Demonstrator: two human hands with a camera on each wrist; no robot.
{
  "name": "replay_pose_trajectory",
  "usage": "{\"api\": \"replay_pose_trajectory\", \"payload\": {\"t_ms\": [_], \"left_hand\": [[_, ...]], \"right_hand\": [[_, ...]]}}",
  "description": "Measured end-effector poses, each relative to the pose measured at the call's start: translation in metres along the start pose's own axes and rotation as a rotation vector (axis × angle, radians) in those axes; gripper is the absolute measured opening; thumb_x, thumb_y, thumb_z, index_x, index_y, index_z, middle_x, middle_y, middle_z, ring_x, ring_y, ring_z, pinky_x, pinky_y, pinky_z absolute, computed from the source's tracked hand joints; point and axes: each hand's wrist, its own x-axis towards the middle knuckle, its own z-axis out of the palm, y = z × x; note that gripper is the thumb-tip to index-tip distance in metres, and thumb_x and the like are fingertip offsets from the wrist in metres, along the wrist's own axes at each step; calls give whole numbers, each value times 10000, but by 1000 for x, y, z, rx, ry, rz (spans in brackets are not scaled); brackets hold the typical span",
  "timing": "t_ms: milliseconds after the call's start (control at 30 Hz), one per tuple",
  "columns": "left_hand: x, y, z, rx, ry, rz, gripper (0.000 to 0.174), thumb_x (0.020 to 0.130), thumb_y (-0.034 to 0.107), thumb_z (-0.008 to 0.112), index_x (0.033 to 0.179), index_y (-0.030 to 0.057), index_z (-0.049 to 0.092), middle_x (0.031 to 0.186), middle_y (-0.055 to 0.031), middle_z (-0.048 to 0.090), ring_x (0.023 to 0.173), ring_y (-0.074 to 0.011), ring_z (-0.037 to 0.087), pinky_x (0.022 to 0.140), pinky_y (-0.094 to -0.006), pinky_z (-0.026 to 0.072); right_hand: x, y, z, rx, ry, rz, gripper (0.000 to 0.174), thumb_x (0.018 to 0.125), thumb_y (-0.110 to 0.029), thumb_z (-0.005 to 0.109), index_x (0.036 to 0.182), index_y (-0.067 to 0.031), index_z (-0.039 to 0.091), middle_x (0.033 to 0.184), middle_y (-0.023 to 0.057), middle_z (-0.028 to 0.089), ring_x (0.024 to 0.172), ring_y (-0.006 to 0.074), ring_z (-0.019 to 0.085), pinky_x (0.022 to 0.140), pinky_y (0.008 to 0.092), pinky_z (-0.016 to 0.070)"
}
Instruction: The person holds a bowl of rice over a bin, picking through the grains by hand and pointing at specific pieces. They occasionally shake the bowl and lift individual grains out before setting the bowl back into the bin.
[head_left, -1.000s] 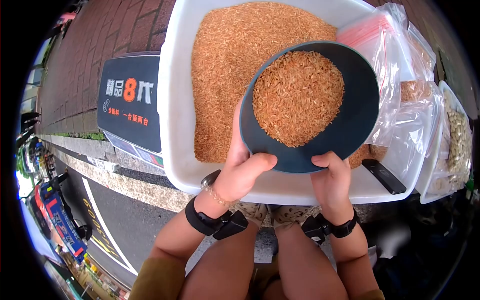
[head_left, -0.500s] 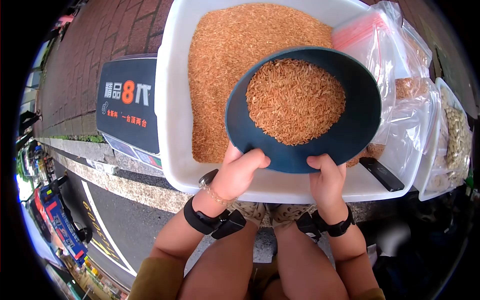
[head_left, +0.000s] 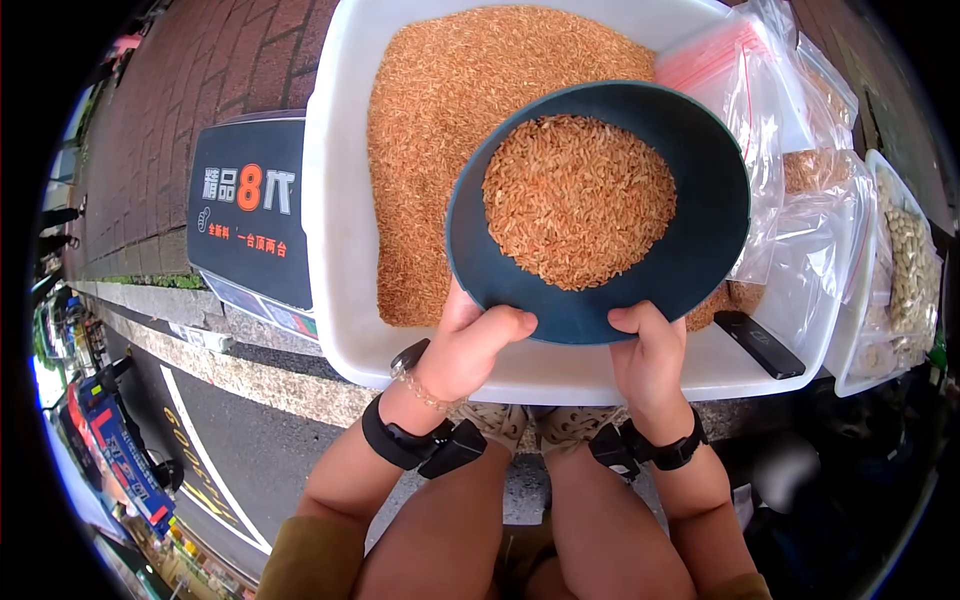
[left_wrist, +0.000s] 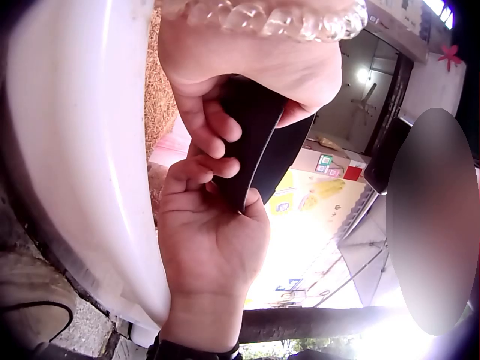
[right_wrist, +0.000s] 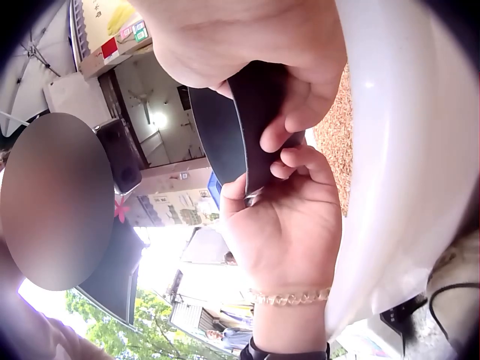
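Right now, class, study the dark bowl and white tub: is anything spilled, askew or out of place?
No grain shows spilled outside the white tub. The dark bowl, gripped at its near rim by the left hand and right hand, holds its heap. One oddity: a black bar lies at the tub's near corner.

A dark teal bowl (head_left: 700, 240) is seen, filled with reddish-brown grains (head_left: 578, 200). The tub (head_left: 335, 230) is coloured white, and the heap (head_left: 440, 130) in it is orange-brown. A red strip is carried by the clear bags (head_left: 765, 140). White and orange characters are printed on a black sign (head_left: 250, 215). The paving (head_left: 200, 80) is laid in red-brown brick.
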Motion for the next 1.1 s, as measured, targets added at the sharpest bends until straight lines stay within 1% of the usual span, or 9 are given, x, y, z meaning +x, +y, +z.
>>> {"api": "replay_pose_trajectory", "payload": {"t_ms": [100, 433, 633, 700, 733, 800, 933, 1033, 1100], "left_hand": [[0, 1, 0, -8, -26, 4, 569, 711, -62, 446, 1242, 63, 282, 1000, -17, 467, 822, -72, 431, 687, -222, 381], [1, 2, 2, -7, -17, 1, 564, 712, -50, 445, 1243, 51, 284, 1004, -16, 466, 832, -69, 427, 692, -221, 377], [1, 2, 4, 17, -2, 18, 545, 711, -52, 436, 1229, 43, 297, 982, -16, 472, 812, -67, 431, 677, -218, 379], [1, 2, 2, 26, -12, -6, 495, 710, -51, 432, 1189, 33, 338, 932, -12, 480, 780, -66, 433, 660, -219, 383], [1, 2, 2, 26, -11, -5, 495, 710, -51, 432, 1189, 33, 338, 932, -12, 480, 780, -66, 433, 660, -219, 383], [1, 4, 5, 45, 25, -29, 448, 712, -49, 429, 1149, 30, 372, 886, -9, 481, 748, -67, 432, 645, -222, 385], [0, 2, 4, 103, 13, -3, 443, 712, -50, 424, 1144, 36, 381, 876, -10, 480, 745, -71, 429, 645, -221, 383], [4, 3, 10, 211, 88, 44, 395, 716, -47, 402, 1103, 26, 408, 877, -31, 489, 716, -88, 458, 637, -232, 400], [4, 11, 19, 6, 120, -24, 320, 717, -46, 370, 1030, -13, 428, 845, -61, 512, 679, -111, 492, 629, -252, 426]], "right_hand": [[0, -1, 1, 15, 3, 14, 345, 689, 84, 440, 998, -63, 481, 923, 22, 514, 839, 116, 486, 757, 249, 393], [1, -2, 1, 31, 5, 46, 345, 688, 82, 439, 995, -69, 489, 928, 25, 519, 850, 120, 493, 760, 258, 398], [1, 0, -1, 31, 0, 22, 325, 689, 88, 439, 974, -60, 493, 906, 28, 521, 840, 121, 494, 763, 261, 396], [2, 2, -6, -48, -8, 24, 409, 640, 67, 403, 1034, -26, 464, 1027, 57, 495, 977, 195, 472, 868, 337, 368], [2, 2, -5, -48, -9, 24, 409, 640, 67, 403, 1034, -26, 464, 1027, 57, 495, 977, 195, 472, 868, 337, 368], [1, 0, -1, -59, 25, 4, 399, 636, 76, 407, 1017, -24, 474, 1005, 57, 502, 957, 192, 477, 858, 328, 369], [0, 0, -1, -59, 53, -7, 394, 636, 86, 406, 1007, -23, 478, 998, 57, 505, 944, 191, 484, 839, 323, 381], [3, -1, 2, -118, 45, 39, 404, 637, 97, 398, 1015, -25, 472, 1012, 54, 496, 977, 185, 467, 832, 328, 388], [1, -7, 14, -96, 41, 40, 348, 659, 63, 388, 996, 16, 462, 963, 113, 537, 877, 234, 546, 733, 330, 444]]}}
